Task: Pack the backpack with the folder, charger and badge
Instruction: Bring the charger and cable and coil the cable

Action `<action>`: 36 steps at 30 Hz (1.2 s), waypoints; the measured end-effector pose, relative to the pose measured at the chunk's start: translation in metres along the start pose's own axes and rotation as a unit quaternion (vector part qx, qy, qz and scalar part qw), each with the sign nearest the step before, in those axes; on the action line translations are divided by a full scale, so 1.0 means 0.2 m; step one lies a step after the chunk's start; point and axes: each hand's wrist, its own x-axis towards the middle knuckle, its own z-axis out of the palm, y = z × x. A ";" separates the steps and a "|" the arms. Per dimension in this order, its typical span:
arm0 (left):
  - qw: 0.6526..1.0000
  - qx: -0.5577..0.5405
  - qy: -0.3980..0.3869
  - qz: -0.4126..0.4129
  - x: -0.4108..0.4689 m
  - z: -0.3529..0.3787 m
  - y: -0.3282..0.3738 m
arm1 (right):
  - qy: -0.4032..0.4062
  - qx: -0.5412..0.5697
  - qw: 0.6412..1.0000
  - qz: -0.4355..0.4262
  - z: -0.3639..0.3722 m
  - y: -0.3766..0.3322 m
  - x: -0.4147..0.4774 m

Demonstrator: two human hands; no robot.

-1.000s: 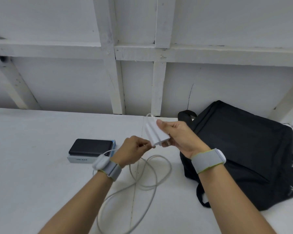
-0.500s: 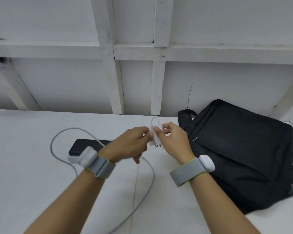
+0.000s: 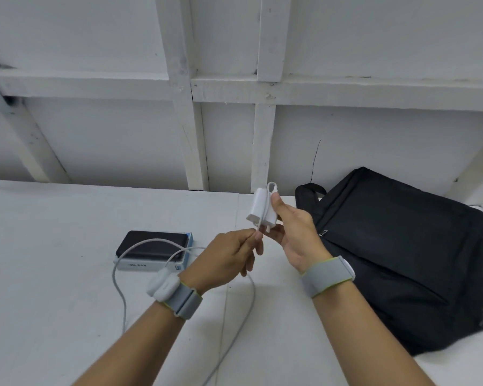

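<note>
My right hand (image 3: 296, 232) holds the white charger block (image 3: 261, 208) above the table, thumb pressed on its side. One turn of its white cable (image 3: 120, 282) runs over the block. My left hand (image 3: 229, 257) pinches that cable just below the block, and the rest loops down across the table on the left. The black backpack (image 3: 402, 252) lies flat on the table at the right, behind my right forearm. No folder or badge shows in this view.
A dark flat device on a white and blue box (image 3: 154, 253) sits left of my hands, with the cable crossing it. A white panelled wall (image 3: 229, 129) rises behind the white table (image 3: 48, 238). Both wrists wear grey bands.
My left hand has dropped below the block, pulling the cable down around it. The big cable loop at the left has shrunk and now lies across the dark device.
</note>
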 end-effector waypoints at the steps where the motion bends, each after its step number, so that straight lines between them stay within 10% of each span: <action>1: 0.999 -0.031 -0.016 0.004 0.01 0.00 0.01 | -0.002 0.015 1.000 0.008 0.00 0.00 -0.01; 5: 0.985 -0.138 -0.107 0.014 0.04 -0.03 -0.02 | -0.064 0.036 0.997 0.029 0.00 -0.04 -0.02; 15: 0.941 0.316 -0.121 -0.026 0.26 -0.39 -0.08 | -0.191 -0.336 0.922 0.002 -0.09 -0.01 -0.05; 21: 0.982 0.156 -0.077 -0.079 0.21 -0.38 0.10 | 0.001 -0.490 0.866 -0.100 -0.06 0.11 -0.01; 28: 0.987 -0.038 0.092 -0.129 0.12 -0.20 0.06 | 0.043 -0.431 0.890 -0.144 -0.03 0.14 0.00; 36: 0.992 0.069 0.078 -0.071 0.06 -0.16 0.07 | 0.063 -0.370 0.919 -0.121 -0.03 0.17 0.06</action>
